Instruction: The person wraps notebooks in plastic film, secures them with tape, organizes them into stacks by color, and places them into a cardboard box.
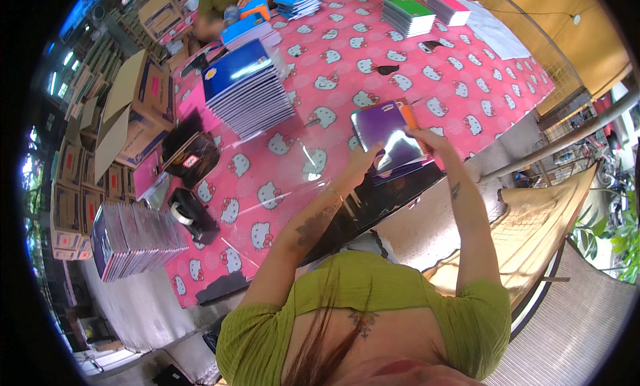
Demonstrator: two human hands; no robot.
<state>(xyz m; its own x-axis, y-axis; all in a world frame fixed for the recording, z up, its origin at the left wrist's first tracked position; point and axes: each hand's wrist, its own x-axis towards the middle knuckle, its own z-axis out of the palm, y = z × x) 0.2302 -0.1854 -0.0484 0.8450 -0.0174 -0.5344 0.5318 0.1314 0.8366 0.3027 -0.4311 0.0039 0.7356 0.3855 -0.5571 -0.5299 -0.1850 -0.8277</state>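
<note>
A purple spiral notebook (385,127) with a glossy glare on its cover lies at the near right edge of the table. Its near left side is in my left hand (369,159), thumb over the cover. My right hand (429,141) is closed on its right edge. An orange-covered notebook (407,111) peeks out behind its far right corner. Below the near edge, a strip of a dark blue notebook (400,174) shows. How many notebooks are stacked under the purple one is hidden.
A tall stack of blue notebooks (250,93) stands left of centre. Green (408,16) and pink (448,10) notebook stacks sit far off. A tape dispenser (193,216), wrapped notebooks (137,243) and an open carton (140,109) are at left. Across the table sits another person (230,1).
</note>
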